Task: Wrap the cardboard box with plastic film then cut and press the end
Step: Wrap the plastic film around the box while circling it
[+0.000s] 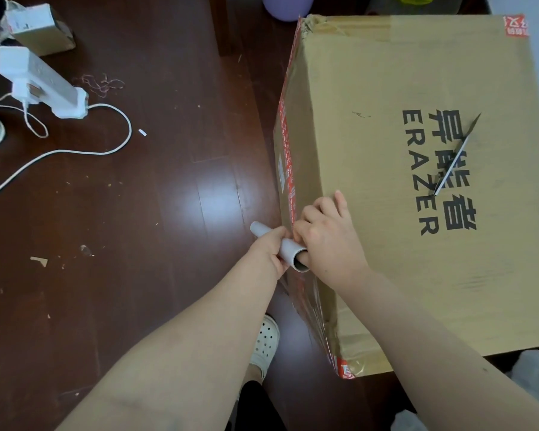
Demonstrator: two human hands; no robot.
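A large cardboard box (386,150) with black "ERAZER" print stands on the dark wood floor, right of centre. A grey film roll tube (288,248) lies against the box's left top edge. My left hand (269,248) grips the tube's middle. My right hand (327,234) holds the tube's near end, its fingers curled over the box edge. Clear plastic film (316,309) stretches down the box's near left corner. A metal blade (456,154) lies on top of the box across the print.
A white power strip (41,84) with a white cable (106,144) lies on the floor at the left, beside a small cardboard box (41,28). My white shoe (266,343) stands next to the box's near corner. A purple object (287,6) sits behind the box.
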